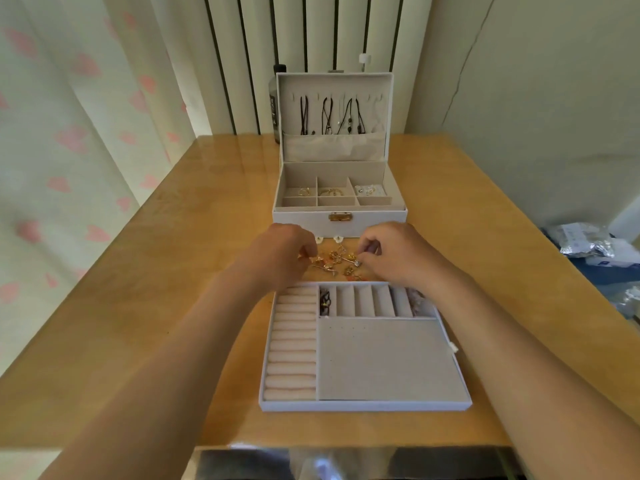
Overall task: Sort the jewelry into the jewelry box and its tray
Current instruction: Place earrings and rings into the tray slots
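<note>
Loose jewelry (335,260): a small heap of gold-toned pieces on the table (138,306), lying between the jewelry box (339,218) and the tray (363,406). The heap sits directly between our two hands, just beyond the tray's far rim and just short of the box's front wall.

Left hand (280,249): at the heap's left edge, knuckles up, fingers curled under so the tips meet the nearest pieces. We cannot tell whether it pinches one or only touches them.

Right hand (393,254): at the heap's right edge, fingers curled in, thumb and forefinger closed together on a small gold piece (356,263) at table level.

Jewelry box: lid upright and open, with dark cord necklaces (332,112) hanging inside it above a fabric pocket. The base is divided into compartments; the three back ones each hold a few gold or pale items, too small to name.

Tray: nearest us, under our forearms. It has a column of pink ring rolls (292,344) on the left, a row of narrow slots along the far side, and a flat grey panel (388,358) below them. The leftmost slot holds something dark (325,301); the rightmost is partly hidden by our right wrist.

Also seen: a dark bottle (276,98) behind the box, a heart-print curtain (52,133) to the left, and plastic packets (588,242) to the right.
</note>
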